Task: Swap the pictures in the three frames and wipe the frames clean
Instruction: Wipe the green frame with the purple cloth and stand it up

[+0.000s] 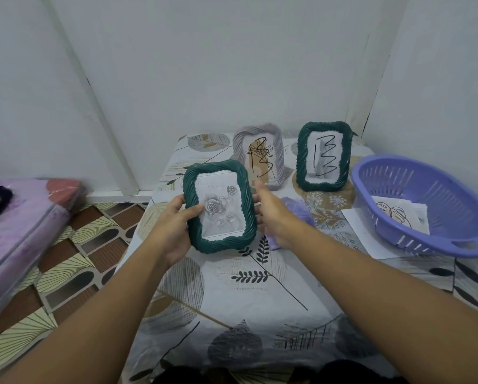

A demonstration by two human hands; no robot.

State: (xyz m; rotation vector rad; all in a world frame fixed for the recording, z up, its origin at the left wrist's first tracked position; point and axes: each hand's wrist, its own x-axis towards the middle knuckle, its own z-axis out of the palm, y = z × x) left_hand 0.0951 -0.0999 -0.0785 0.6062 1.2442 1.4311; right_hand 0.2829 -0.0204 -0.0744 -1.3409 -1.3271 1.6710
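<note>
Left hand grips the left edge of the held green frame: thumb lies across the front at the lower left of the glass, fingers curled behind. Right hand is at the frame's right edge, fingers extended along and behind it; whether it grips or only steadies cannot be told. The frame is lifted off the table, upright, tilted slightly left, face toward the camera; it shows a grey rose picture.

Far of it, the grey frame stands upright with a scribbled picture, partly hidden by the held frame and right hand. Just right of that, apart from it, stands the second green frame, marked with black strokes.

A purple cloth lies on the table under the right wrist. At the right edge sits the purple basket, holding loose pictures and resting on a white sheet.

Open tablecloth lies near of the held frame, between the forearms. The table's left edge drops to patterned floor; a mattress lies far left.
</note>
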